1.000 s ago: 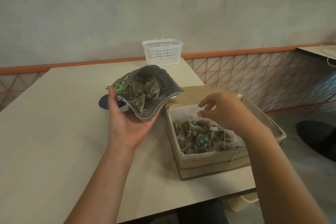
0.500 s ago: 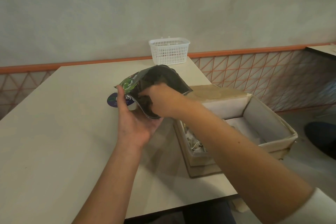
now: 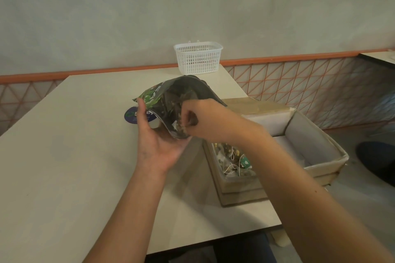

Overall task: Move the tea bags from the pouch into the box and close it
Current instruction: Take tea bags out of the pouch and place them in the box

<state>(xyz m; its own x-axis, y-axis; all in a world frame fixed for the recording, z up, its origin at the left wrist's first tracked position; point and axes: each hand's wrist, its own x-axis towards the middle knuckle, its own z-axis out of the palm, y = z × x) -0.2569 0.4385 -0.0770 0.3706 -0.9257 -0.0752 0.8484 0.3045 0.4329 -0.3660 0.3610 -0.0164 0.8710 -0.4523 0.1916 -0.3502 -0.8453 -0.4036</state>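
I am cupping the pouch (image 3: 183,96) in my left hand (image 3: 159,145), mouth tilted toward me, so my right hand (image 3: 205,119) is pinching tea bags (image 3: 181,128) out beside the open box (image 3: 316,145).

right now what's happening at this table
A person is moving tea bags from a pouch into a box. The left hand holds the open pouch up from below, tilted toward the box. The right hand is at the pouch mouth, fingers curled and pinching a tea bag. The cardboard box sits open at the table's right edge with a heap of tea bags in its near end. A white basket stands at the back of the table.
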